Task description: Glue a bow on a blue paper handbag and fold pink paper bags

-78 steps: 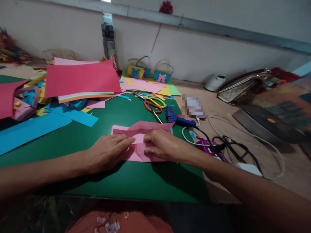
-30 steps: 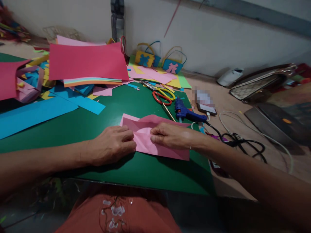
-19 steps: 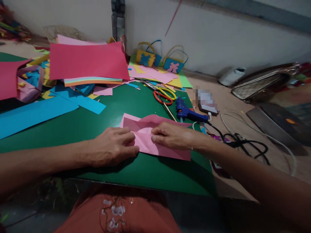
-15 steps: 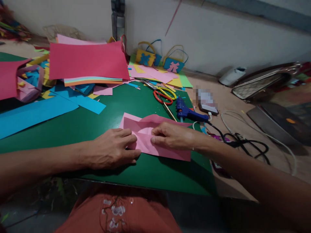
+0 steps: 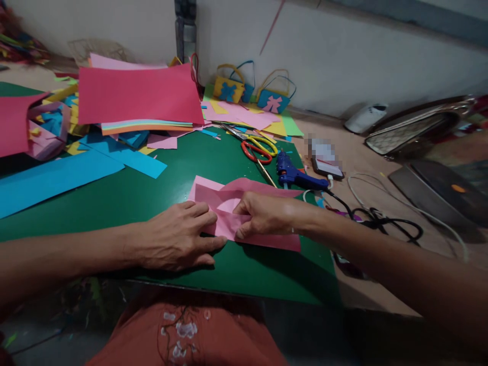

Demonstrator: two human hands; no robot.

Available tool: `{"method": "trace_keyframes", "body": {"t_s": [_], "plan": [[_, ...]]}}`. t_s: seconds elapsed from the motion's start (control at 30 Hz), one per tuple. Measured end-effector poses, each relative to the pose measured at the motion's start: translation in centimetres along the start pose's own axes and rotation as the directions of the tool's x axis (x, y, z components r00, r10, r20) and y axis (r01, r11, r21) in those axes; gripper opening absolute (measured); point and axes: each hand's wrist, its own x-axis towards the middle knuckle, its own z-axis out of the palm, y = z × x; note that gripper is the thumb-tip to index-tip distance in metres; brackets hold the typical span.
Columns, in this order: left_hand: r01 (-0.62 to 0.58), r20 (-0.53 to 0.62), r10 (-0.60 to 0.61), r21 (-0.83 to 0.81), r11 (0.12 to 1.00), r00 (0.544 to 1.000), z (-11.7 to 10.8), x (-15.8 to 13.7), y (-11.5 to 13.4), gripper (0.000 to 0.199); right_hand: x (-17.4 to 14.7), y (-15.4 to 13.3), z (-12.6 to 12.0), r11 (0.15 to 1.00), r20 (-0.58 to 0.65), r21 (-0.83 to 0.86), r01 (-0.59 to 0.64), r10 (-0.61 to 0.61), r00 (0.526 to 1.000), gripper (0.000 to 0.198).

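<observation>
A folded sheet of pink paper [image 5: 267, 241] lies on the green board [image 5: 175, 178], its layers standing partly apart. My left hand [image 5: 181, 234] rests over the paper's left end and holds it down, fingers pointing right, with one finger stretched along the front edge. At the middle of the sheet, my right hand [image 5: 259, 216] grips the near layer between thumb and curled fingers. Those fingertips reach inside the fold and are partly hidden.
Behind the paper lie scissors [image 5: 257, 151] and a blue glue gun [image 5: 299, 175]. Coloured sheets [image 5: 139, 96] are stacked at the back left, near blue strips [image 5: 61, 175]. Small paper bags [image 5: 273, 100] stand by the wall. A phone [image 5: 326, 160] and black cable [image 5: 396, 223] are right.
My right thumb has slid down to the paper's near edge, opening wider from the fingers. My left hand's lower finger has stretched further right along that edge.
</observation>
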Motion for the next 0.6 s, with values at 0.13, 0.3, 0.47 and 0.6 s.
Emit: {"method": "trace_keyframes", "body": {"t_s": [0.13,0.3,0.47,0.6], "plan": [[0.008,0.013,-0.008,-0.001,1.000,1.000,-0.03,0.06,0.09,0.037,-0.12,-0.06,-0.01,1.000,0.017,0.008,0.021,-0.022,1.000,0.033],[0.022,0.036,-0.023,0.011,1.000,0.999,-0.08,0.04,0.27,0.035,-0.24,-0.19,-0.07,1.000,0.029,0.026,0.016,-0.017,0.999,0.033],[0.021,0.001,-0.021,0.051,0.998,1.000,0.20,-0.18,0.53,0.034,-0.17,-0.65,-0.16,1.000,0.057,-0.011,0.011,-0.010,0.998,0.032],[0.029,-0.019,-0.027,0.091,0.995,0.999,0.27,-0.21,0.80,0.037,0.01,-0.85,-0.33,0.999,0.077,-0.037,0.034,-0.031,0.997,0.030]]}}
